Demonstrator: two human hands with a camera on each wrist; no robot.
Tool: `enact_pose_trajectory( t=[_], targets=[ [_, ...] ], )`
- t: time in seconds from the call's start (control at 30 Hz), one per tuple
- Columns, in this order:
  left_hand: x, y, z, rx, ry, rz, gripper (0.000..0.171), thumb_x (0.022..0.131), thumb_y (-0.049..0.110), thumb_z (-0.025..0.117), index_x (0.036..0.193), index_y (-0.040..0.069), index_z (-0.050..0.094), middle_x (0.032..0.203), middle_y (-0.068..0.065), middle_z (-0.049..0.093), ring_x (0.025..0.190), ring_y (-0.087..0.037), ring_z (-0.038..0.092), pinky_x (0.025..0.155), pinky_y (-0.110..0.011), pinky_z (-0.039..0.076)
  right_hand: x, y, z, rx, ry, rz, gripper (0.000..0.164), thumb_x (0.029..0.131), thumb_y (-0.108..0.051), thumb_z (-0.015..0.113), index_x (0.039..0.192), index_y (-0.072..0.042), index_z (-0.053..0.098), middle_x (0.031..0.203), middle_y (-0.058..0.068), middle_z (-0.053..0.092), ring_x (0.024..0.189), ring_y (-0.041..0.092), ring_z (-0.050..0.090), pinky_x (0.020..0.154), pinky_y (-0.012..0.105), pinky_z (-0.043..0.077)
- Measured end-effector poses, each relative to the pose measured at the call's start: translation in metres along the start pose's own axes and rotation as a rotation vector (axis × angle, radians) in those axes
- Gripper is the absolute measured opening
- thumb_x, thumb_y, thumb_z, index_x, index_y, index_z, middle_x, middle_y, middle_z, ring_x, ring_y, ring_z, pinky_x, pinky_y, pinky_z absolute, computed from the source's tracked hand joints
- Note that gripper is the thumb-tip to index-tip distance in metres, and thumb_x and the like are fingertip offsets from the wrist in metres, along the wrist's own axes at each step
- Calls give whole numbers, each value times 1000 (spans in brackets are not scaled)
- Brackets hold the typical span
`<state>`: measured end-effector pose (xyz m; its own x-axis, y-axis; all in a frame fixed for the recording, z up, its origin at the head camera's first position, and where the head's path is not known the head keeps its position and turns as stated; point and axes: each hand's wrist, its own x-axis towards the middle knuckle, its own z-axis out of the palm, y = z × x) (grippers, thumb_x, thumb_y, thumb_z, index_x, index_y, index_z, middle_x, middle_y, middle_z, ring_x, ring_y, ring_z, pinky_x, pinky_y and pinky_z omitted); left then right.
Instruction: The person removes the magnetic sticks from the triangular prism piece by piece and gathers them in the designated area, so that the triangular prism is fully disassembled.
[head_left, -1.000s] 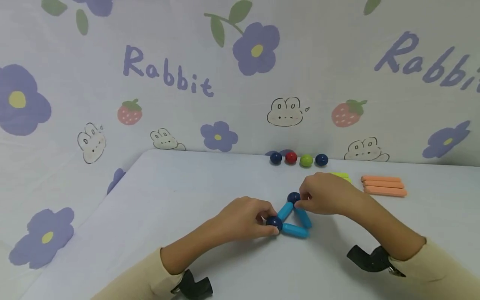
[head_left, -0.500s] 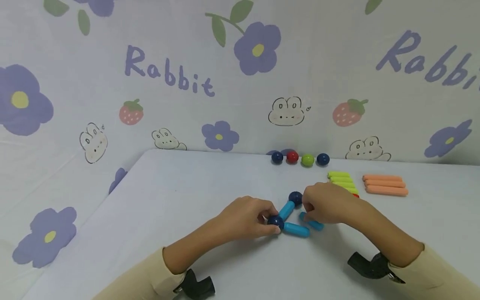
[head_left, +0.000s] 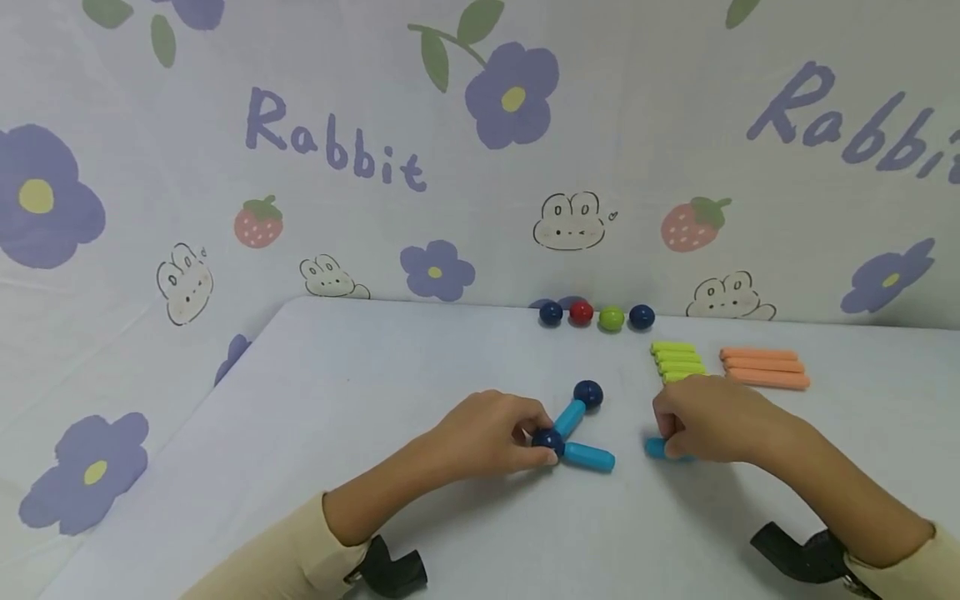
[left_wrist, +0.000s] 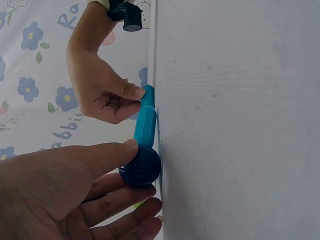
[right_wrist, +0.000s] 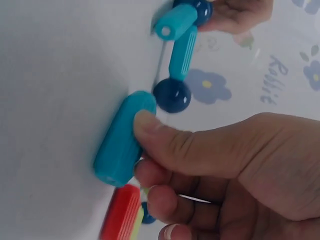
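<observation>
My left hand (head_left: 483,437) pinches a dark blue ball (head_left: 548,442) between thumb and fingers. Two light blue rods extend from that ball: one rod (head_left: 589,457) points right with its far end free, and the other rod (head_left: 570,417) runs to a second dark blue ball (head_left: 588,394). Off to the right, my right hand (head_left: 723,421) holds a separate light blue rod (head_left: 656,448). In the right wrist view the thumb presses along this loose rod (right_wrist: 122,142), close to the white tabletop; whether it touches the surface I cannot tell.
Several balls, dark blue, red (head_left: 581,313) and green (head_left: 611,318), line the table's back edge. Yellow-green rods (head_left: 678,354) lie behind my right hand, with orange rods (head_left: 765,367) to their right. A red rod (right_wrist: 120,212) shows in the right wrist view. A patterned cloth (head_left: 480,200) hangs behind.
My right hand has drawn one light blue rod away from the far dark blue ball and carried it right, uncovering that ball and the yellow-green rods. The left hand keeps its place.
</observation>
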<state>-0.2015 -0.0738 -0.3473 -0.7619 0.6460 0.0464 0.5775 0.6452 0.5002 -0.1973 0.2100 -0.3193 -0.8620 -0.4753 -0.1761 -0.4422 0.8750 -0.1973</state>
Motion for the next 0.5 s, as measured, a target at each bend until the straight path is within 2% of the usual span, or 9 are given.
enact_pose_trajectory(
  t=[0.17, 0.5],
  targets=[
    [0, 0, 0, 6, 4, -2, 28, 87, 29, 80, 110, 14, 74, 92, 12, 73, 78, 3, 60, 72, -17, 49, -6, 11, 2, 0, 25, -3, 22, 84, -10, 79, 75, -19, 61, 67, -7, 50, 61, 10, 46, 53, 26, 37],
    [0, 0, 0, 14, 3, -4, 29, 87, 28, 80, 111, 13, 74, 91, 12, 73, 78, 3, 60, 72, -17, 48, -5, 20, 4, -149, 94, -18, 24, 87, -13, 78, 74, -19, 59, 67, -7, 46, 60, 9, 43, 53, 24, 32]
  ],
)
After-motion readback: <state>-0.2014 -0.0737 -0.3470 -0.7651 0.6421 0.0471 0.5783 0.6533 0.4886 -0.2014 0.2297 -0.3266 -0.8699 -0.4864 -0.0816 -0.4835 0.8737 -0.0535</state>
